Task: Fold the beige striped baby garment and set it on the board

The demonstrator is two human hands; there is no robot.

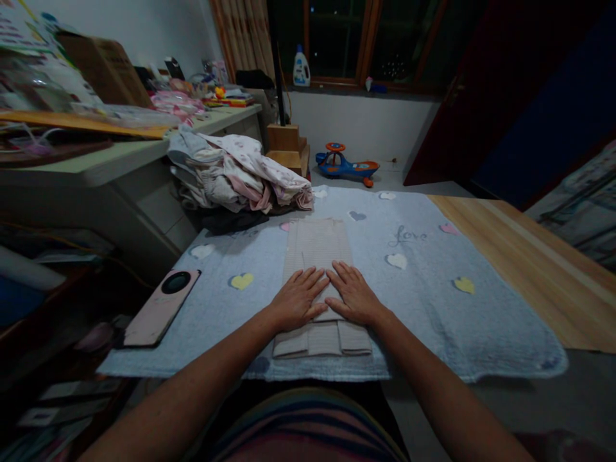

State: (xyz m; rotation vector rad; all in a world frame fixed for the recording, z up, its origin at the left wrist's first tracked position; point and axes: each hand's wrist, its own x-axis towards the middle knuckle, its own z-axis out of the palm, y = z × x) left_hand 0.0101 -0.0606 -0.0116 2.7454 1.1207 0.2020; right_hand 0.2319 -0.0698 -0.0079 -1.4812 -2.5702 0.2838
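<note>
As a person's left hand (296,301) and right hand (353,296) rest palm-down on a folded beige ribbed cloth (317,247), the fingers of each lie flat and slightly spread, pressing on the fabric without pinching it, and the fingertips of the two hands nearly meet at the centre. The cloth, folded into a long strip with layered flaps at its near end, lies in the middle of a pale blue quilted blanket (462,321) decorated with coloured hearts and the word "love". A heap of pale floral clothing (235,173) sits on the blanket's far left corner. A smartphone in a pink case (158,308) lies at the blanket's left edge, its round camera ring facing up. A wooden tabletop (543,276) shows beyond the blanket's right edge. Past the blanket's far edge, a blue and orange ride-on toy car (346,165) stands on the floor, and farther back a white detergent bottle (301,67) stands on a windowsill.
</note>
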